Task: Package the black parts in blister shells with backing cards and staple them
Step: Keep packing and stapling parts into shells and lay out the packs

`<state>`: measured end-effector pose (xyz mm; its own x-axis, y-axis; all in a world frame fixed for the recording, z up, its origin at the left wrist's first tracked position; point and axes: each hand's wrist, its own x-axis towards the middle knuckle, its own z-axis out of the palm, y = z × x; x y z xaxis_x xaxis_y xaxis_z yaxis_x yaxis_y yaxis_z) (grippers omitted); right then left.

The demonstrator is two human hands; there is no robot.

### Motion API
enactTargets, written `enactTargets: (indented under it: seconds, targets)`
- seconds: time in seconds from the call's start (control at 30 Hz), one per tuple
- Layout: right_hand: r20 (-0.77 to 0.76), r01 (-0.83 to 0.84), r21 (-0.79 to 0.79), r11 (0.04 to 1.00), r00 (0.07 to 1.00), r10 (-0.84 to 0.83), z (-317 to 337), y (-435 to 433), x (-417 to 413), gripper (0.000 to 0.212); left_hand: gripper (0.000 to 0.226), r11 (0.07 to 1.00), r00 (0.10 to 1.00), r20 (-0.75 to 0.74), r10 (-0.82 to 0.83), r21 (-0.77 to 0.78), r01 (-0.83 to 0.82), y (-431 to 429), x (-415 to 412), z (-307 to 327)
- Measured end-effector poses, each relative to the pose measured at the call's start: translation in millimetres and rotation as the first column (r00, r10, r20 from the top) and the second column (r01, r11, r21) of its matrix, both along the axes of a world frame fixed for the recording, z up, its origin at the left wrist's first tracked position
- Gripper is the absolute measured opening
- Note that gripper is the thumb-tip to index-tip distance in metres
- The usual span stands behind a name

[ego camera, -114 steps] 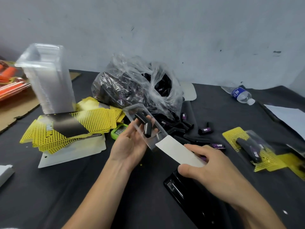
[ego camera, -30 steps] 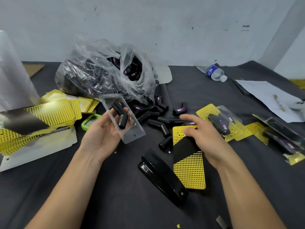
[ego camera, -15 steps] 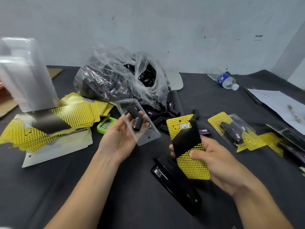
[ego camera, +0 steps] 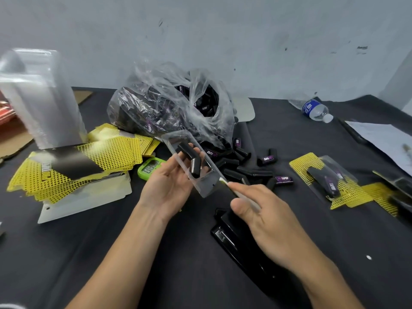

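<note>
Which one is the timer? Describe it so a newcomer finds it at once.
Start at the big crumpled clear plastic bag of black parts. In front of it, between the spread of yellow dotted backing cards and the left hand, lies a small lime-green digital timer. Nothing else nearby is green.

Behind the bench (ego camera: 55, 264) we see a pale grey-blue wall (ego camera: 223, 30), scuffed with small dark marks. At far right it meets a lighter wall face (ego camera: 401, 85) at a corner. Dark grey cloth (ego camera: 178, 275) covers the bench right back to the wall. We find the light soft and even.
</note>
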<state>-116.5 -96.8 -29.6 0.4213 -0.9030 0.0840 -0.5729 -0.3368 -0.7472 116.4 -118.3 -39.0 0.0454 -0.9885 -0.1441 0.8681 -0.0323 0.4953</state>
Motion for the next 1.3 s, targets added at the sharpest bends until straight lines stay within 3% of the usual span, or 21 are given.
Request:
enactTargets:
  seconds: [0.17,0.33,0.47,0.63,1.1,1.3]
  targets:
    - [0.015,0.039,0.041,0.998,0.999,-0.04,3.7,-6.1,-1.1,0.04,0.049,0.999,0.998,0.059,0.011,-0.036,-0.009,-1.3,1.2,-2.6]
    - [0.009,0.088,0.049,0.995,0.996,-0.088,0.2,-12.0,-0.4,0.05,0.044,0.997,0.997,0.081,0.011,-0.081,-0.005,-3.0,2.8,-6.8]
    - [-0.08,0.123,-0.049,0.991,0.989,-0.126,-0.8,-11.9,5.3,0.073,0.045,0.994,0.995,0.099,0.014,-0.105,-0.004,-4.4,3.7,-9.4]
    - [-0.123,0.136,-0.108,0.985,0.981,-0.149,5.5,-11.3,14.5,0.079,0.037,0.994,0.992,0.127,-0.003,-0.108,0.017,-4.8,1.5,-9.5]
    - [-0.209,0.178,-0.269,0.947,0.949,-0.238,16.4,-7.6,20.1,0.077,0.036,0.988,0.996,0.084,-0.031,-0.151,0.044,-1.6,-2.2,-6.9]
    - [-0.178,0.202,-0.221,0.954,0.953,-0.244,19.0,-9.2,22.7,0.067,0.037,0.99,0.998,0.061,-0.024,-0.137,0.032,-0.4,-3.7,-3.3]
